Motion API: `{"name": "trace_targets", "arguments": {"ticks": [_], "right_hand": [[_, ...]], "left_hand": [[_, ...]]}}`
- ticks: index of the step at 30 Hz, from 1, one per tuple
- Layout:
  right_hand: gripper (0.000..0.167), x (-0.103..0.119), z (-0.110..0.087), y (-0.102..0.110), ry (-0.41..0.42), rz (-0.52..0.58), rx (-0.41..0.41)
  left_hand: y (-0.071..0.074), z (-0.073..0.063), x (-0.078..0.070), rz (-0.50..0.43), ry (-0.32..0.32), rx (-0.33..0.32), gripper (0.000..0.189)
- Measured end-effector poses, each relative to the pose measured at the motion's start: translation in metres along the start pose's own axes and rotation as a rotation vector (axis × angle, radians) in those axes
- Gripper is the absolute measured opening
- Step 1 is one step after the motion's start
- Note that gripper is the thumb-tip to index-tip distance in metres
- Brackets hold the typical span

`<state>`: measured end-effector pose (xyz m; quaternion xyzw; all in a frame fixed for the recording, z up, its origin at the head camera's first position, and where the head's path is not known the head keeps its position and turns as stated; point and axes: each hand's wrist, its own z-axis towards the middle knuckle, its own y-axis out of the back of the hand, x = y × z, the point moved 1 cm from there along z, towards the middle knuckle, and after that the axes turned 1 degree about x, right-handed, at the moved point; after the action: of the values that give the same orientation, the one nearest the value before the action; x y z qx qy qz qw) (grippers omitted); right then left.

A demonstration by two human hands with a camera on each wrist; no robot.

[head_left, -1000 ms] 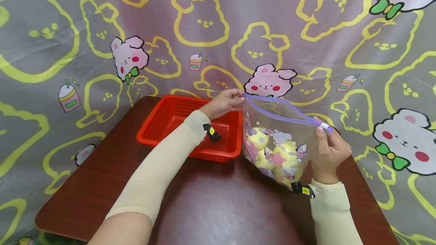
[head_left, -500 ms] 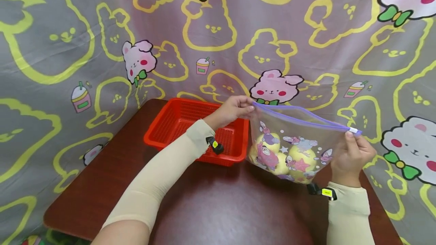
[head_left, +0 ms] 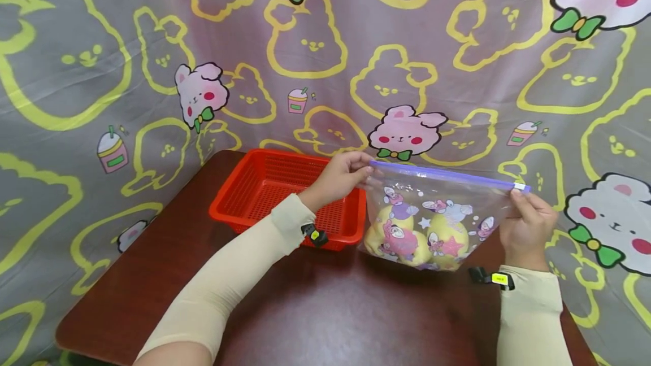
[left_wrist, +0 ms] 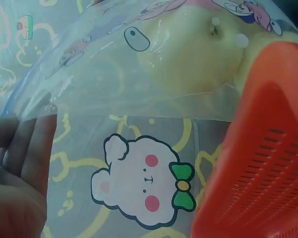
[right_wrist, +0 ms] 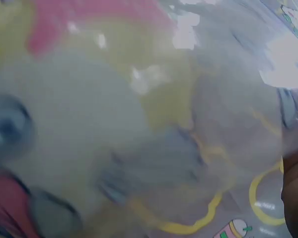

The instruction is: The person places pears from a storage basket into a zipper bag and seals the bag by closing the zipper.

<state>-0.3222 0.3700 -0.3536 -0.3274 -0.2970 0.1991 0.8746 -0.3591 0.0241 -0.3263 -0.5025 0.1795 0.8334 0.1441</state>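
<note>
Clear zip bag (head_left: pixel 424 222), bearing cartoon prints (head_left: pixel 400 237) and filled with yellow fruits (left_wrist: pixel 198 59), hangs just right of a red basket (head_left: pixel 218 211) on a brown table (head_left: pixel 325 304); the left hand (head_left: pixel 338 181) pinches its upper left corner, the right hand (head_left: pixel 530 220) its purple strip (head_left: pixel 442 173) near the white slider (head_left: pixel 520 186).

Cartoon-print cloth booth (head_left: pixel 312 27) around brown table (head_left: pixel 330 304)

Clear bag (head_left: pixel 424 205) — printed pink and purple, violet zip (head_left: pixel 447 174); basket (head_left: pixel 269 194) — red.
</note>
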Motion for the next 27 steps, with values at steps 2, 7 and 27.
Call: {"name": "trace_targets", "arguments": {"ticks": [2,7,27], "right_hand": [[0.008,0.000,0.001,0.006,-0.054,0.009,0.010],[0.008,-0.004,0.004,0.023,-0.147,0.029,0.033],[0.014,-0.009,0.007,0.042,-0.229,0.084,0.175]], "left_hand": [[-0.002,-0.001,0.003,0.030,-0.017,-0.013,0.015],[-0.007,0.001,0.009,0.163,-0.127,-0.060,0.013],[-0.018,-0.005,-0.003,0.072,-0.133,-0.147,0.011]]}}
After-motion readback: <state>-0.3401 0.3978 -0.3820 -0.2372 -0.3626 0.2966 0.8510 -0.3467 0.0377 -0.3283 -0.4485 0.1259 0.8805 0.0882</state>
